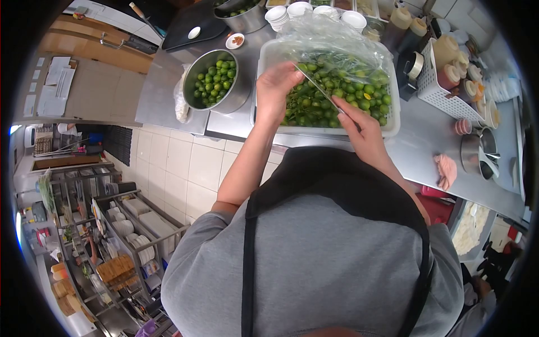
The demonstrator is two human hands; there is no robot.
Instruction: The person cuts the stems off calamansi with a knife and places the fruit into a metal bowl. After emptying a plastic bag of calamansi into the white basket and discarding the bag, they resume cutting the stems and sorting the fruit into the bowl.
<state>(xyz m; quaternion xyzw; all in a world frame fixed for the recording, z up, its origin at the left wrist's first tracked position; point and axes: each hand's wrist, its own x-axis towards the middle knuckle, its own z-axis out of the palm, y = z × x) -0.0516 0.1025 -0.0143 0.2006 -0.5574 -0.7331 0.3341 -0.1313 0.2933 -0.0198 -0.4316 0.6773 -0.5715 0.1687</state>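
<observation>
A knife [318,85] spans the air above a white tray [394,109] full of small green limes [351,89]. My right hand [360,124] is closed round its handle. Near the blade's tip, at the tray's left side, my left hand [276,82] has its fingers bent together; what they hold, if anything, is hidden. Clear plastic [337,44] covers the back of the tray. To the left stands a steel pot [240,90] with more green limes [214,80] in it.
White cups [277,17] and a small dish [235,41] stand at the back. A white basket of bottles [443,92] is on the right, with a pink cloth [445,171] nearer the counter's edge. A black tray [191,25] lies back left.
</observation>
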